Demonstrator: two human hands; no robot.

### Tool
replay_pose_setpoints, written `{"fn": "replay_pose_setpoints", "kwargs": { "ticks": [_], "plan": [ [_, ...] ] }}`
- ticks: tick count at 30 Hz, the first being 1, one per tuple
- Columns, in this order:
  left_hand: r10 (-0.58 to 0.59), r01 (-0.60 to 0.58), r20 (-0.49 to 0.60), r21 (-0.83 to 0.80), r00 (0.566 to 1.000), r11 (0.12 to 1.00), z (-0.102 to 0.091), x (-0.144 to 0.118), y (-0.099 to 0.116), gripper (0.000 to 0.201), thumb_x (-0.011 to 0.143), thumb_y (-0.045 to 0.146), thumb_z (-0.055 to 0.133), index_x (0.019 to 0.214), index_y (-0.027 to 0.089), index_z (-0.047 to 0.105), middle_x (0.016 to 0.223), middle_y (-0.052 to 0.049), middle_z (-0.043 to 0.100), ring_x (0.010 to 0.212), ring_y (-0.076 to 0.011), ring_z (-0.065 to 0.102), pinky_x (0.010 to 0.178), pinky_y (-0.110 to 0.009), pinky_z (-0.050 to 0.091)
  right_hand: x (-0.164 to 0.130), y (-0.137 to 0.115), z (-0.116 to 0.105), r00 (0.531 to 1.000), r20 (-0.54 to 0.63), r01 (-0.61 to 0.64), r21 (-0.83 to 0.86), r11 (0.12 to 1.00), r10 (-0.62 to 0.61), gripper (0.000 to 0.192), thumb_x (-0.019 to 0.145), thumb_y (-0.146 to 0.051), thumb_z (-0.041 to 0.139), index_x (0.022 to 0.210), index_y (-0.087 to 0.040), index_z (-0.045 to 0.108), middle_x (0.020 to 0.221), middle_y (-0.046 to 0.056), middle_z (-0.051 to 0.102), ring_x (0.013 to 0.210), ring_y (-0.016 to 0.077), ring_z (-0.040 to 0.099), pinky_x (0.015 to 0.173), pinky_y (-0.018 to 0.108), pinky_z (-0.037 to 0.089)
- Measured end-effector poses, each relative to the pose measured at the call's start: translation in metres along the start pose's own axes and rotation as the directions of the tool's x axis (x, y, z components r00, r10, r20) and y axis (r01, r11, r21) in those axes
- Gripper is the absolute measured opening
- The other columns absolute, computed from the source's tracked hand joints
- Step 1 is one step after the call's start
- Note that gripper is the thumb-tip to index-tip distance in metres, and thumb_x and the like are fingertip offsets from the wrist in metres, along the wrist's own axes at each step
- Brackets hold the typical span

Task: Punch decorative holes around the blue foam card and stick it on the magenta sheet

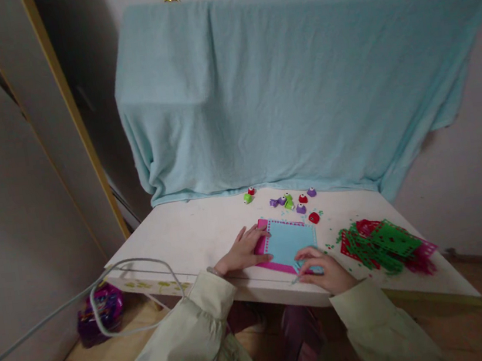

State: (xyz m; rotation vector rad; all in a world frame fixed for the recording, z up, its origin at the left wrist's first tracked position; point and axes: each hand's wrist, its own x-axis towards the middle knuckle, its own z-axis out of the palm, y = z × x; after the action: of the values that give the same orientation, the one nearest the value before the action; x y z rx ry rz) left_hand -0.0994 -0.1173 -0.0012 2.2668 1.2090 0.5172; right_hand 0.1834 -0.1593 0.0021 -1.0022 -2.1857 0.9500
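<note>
A light blue sheet of paper [292, 240] with punched holes along its left and top edges lies over a pink sheet [279, 267] on the white table. My left hand [245, 250] rests flat on the left side of the sheets, fingers spread. At the lower right corner of the blue sheet, my right hand [324, 271] is closed in a pinch. Between its fingers is a thin light blue piece [316, 269] that looks like a paper strip; its exact shape is partly hidden. Small craft punches [301, 208] in purple, red and green lie beyond the sheets.
Cut paper in green [395, 238], red and pink is heaped at the table's right, with tiny scraps around it. A light blue cloth [292, 97] hangs behind. A grey cable [131, 260] loops over the left front edge. A purple bag [101, 313] sits on the floor.
</note>
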Motion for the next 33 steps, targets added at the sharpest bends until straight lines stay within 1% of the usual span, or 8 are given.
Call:
{"fn": "replay_pose_setpoints", "kwargs": {
  "ticks": [4,9,14,20,25,29,31,33],
  "plan": [
    [0.006,-0.006,0.003,-0.003,1.000,1.000,-0.001,-0.001,0.002,0.062,0.076,0.056,0.063,0.130,0.032,0.043,0.150,-0.002,0.031,0.142,-0.0249,0.016,0.115,-0.049,0.002,-0.026,0.008,-0.022,0.997,0.043,-0.062,-0.024,0.998,0.063,0.019,0.079,-0.039,0.068,0.075,-0.021,0.073,0.117,0.009,0.058,0.110,0.0242,0.055,0.098,0.041,0.041],
    [0.011,-0.011,-0.002,0.003,1.000,1.000,-0.003,-0.002,0.004,0.062,0.076,0.056,0.062,0.129,0.031,0.043,0.148,-0.003,0.034,0.142,-0.0247,0.016,0.115,-0.047,0.002,-0.045,0.016,-0.040,0.995,0.026,-0.087,-0.130,0.988,0.091,0.021,0.080,-0.040,0.065,0.076,-0.022,0.073,0.121,0.010,0.058,0.114,0.0250,0.053,0.099,0.040,0.041],
    [0.021,-0.021,-0.002,-0.002,1.000,1.000,-0.003,-0.002,0.003,0.061,0.077,0.056,0.061,0.130,0.031,0.043,0.148,-0.002,0.034,0.142,-0.0242,0.016,0.115,-0.047,0.002,-0.063,0.021,-0.046,0.992,-0.067,-0.119,-0.223,0.968,0.107,0.026,0.084,-0.043,0.057,0.076,-0.022,0.070,0.123,0.011,0.057,0.115,0.0259,0.052,0.100,0.043,0.040],
    [0.024,-0.024,-0.004,-0.003,1.000,1.000,-0.004,-0.003,0.005,0.059,0.077,0.054,0.062,0.129,0.032,0.044,0.149,-0.002,0.032,0.142,-0.0239,0.016,0.115,-0.048,0.002,-0.091,0.031,-0.050,0.973,-0.193,-0.179,-0.288,0.941,0.126,0.029,0.087,-0.044,0.050,0.076,-0.023,0.067,0.129,0.011,0.053,0.121,0.0288,0.048,0.101,0.049,0.040],
    [0.019,-0.018,-0.006,0.007,1.000,1.000,-0.001,-0.002,0.002,0.059,0.077,0.055,0.062,0.129,0.031,0.044,0.150,-0.003,0.031,0.142,-0.0237,0.015,0.115,-0.047,0.002,-0.116,0.033,-0.062,0.955,-0.266,-0.227,-0.356,0.907,0.134,0.030,0.086,-0.047,0.051,0.076,-0.024,0.067,0.127,0.011,0.056,0.119,0.0293,0.051,0.099,0.050,0.043],
    [0.026,-0.026,-0.004,0.022,1.000,0.999,0.000,-0.001,-0.003,0.060,0.077,0.055,0.062,0.129,0.031,0.044,0.148,-0.003,0.034,0.141,-0.0244,0.018,0.115,-0.048,0.003,-0.136,0.029,-0.086,0.903,-0.413,-0.280,-0.361,0.890,0.117,0.032,0.084,-0.052,0.051,0.077,-0.025,0.067,0.116,0.010,0.063,0.107,0.0276,0.059,0.093,0.044,0.049],
    [0.032,-0.031,-0.021,0.035,0.999,0.999,0.001,-0.001,-0.003,0.059,0.078,0.055,0.062,0.128,0.030,0.045,0.147,-0.004,0.035,0.141,-0.0253,0.019,0.115,-0.049,0.004,-0.143,0.023,-0.103,0.864,-0.488,-0.315,-0.335,0.888,0.123,0.032,0.083,-0.054,0.054,0.081,-0.025,0.068,0.106,0.009,0.067,0.093,0.0251,0.065,0.082,0.037,0.054],
    [0.028,-0.023,-0.077,0.060,0.997,0.998,0.002,-0.002,0.005,0.055,0.080,0.054,0.059,0.127,0.029,0.047,0.147,-0.005,0.036,0.140,-0.0268,0.021,0.114,-0.052,0.005,-0.146,0.015,-0.120,0.783,-0.611,-0.365,-0.305,0.879,0.113,0.031,0.081,-0.053,0.057,0.088,-0.025,0.069,0.094,0.008,0.069,0.079,0.0229,0.066,0.073,0.033,0.056]
  ]
}}
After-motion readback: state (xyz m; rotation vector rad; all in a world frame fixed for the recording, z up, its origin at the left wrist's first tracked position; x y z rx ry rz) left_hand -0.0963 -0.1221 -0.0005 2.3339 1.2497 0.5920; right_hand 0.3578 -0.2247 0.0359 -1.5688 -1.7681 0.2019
